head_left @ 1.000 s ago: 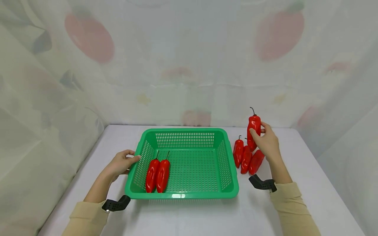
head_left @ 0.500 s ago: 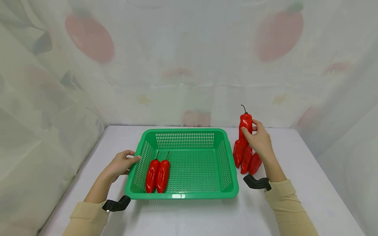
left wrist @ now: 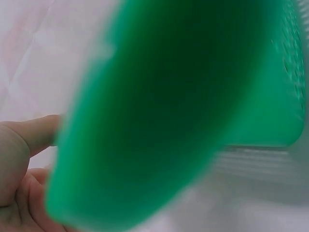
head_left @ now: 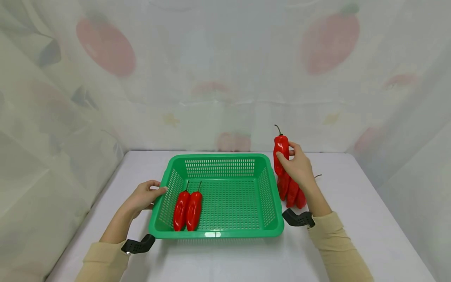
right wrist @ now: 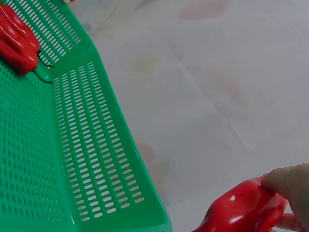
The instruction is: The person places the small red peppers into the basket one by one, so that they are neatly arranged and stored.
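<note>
In the head view my right hand (head_left: pixel 298 164) pinches a glossy red chili pepper (head_left: pixel 281 150) between thumb and fingers. The pepper stands upright, stem on top, just beyond the right rim of a green plastic basket (head_left: pixel 225 234). My left hand (head_left: pixel 145 196) grips the basket's left rim, thumb over the top. Inside, at the left, two red peppers (head_left: pixel 194 210) lie side by side with stems pointing away. In the right wrist view the held pepper (right wrist: pixel 241 208) shows close to the thumb. The left wrist view is mostly filled by the blurred basket wall (left wrist: pixel 159 121).
Several more red peppers (head_left: pixel 292 192) lie on the white tabletop (head_left: pixel 356 219) right of the basket, partly hidden behind the right hand and held pepper. A pale curtain (head_left: pixel 225 78) printed with faded fruit hangs behind the table. Black wrist cameras (head_left: pixel 298 218) sit on both wrists.
My right hand has carried the pepper leftward, from over the loose peppers to beside the basket's right rim. The left hand and basket have stayed in place.
</note>
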A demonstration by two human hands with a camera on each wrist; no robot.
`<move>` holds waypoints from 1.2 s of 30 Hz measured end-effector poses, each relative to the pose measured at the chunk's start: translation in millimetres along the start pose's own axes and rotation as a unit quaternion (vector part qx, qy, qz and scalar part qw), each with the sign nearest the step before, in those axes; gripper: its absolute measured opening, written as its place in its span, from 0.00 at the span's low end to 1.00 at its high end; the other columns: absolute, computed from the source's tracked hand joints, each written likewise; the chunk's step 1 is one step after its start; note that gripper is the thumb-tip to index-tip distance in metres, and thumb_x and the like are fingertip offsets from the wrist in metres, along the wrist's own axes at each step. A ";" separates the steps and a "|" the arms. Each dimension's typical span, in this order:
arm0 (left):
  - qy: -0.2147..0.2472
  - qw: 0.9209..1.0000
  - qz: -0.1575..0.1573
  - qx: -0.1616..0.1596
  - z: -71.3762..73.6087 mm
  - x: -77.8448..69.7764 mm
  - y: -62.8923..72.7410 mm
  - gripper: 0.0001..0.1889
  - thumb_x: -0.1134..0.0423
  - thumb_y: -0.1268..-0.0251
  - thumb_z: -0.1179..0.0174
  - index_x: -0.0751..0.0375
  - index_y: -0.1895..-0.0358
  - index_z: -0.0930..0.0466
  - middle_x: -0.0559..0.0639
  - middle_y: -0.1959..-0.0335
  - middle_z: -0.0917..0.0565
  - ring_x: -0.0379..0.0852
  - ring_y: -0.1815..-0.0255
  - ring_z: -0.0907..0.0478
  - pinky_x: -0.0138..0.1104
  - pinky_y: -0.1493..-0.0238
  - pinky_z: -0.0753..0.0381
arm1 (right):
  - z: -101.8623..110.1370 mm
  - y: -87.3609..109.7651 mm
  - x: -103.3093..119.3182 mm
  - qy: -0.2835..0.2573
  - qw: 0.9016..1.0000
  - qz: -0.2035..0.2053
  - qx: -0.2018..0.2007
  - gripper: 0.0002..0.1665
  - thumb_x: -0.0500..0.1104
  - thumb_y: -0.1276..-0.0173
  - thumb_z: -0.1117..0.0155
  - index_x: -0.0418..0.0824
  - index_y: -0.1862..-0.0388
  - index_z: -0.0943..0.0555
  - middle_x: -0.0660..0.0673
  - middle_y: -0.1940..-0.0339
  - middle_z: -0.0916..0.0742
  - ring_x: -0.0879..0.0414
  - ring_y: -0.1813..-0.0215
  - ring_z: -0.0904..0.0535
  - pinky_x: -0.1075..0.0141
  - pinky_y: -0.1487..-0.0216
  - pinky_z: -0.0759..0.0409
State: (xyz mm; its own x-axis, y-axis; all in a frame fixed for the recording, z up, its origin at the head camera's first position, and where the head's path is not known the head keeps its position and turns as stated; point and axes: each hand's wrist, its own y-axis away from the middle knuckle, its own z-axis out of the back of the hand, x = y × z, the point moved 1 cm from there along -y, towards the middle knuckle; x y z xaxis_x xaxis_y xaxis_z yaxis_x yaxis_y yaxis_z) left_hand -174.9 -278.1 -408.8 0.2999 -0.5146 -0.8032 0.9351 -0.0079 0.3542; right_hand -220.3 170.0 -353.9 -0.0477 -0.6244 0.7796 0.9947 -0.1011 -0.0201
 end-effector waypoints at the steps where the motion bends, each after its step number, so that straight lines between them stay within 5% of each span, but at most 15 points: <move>1: 0.000 1.000 -0.001 0.000 0.1 0.0 0.0 0.26 0.52 0.35 0.46 0.69 0.43 0.39 0.60 0.61 0.19 0.46 0.70 0.18 0.40 0.66 0.18 | -1.3 0.0 1.6 0.001 1.000 0.001 0.001 0.39 0.56 0.34 0.47 0.41 0.30 0.45 0.36 0.45 0.26 0.45 0.58 0.25 0.58 0.61 0.20; 36: 0.002 1.000 -0.001 0.001 0.6 -1.6 0.9 0.25 0.53 0.35 0.46 0.70 0.45 0.39 0.60 0.61 0.19 0.46 0.70 0.18 0.41 0.66 0.17 | -51.7 2.2 33.8 -0.018 0.997 0.042 0.064 0.36 0.52 0.36 0.43 0.41 0.33 0.42 0.38 0.50 0.22 0.48 0.61 0.21 0.62 0.67 0.19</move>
State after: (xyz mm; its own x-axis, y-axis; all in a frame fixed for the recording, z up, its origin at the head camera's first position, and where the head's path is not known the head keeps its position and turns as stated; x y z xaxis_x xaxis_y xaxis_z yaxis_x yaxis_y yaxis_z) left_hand -174.6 -277.8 -406.9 0.2989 -0.5118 -0.8054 0.9352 -0.0106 0.3539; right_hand -224.4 108.6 -360.0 0.0379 -0.5977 0.8008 0.9986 0.0525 -0.0080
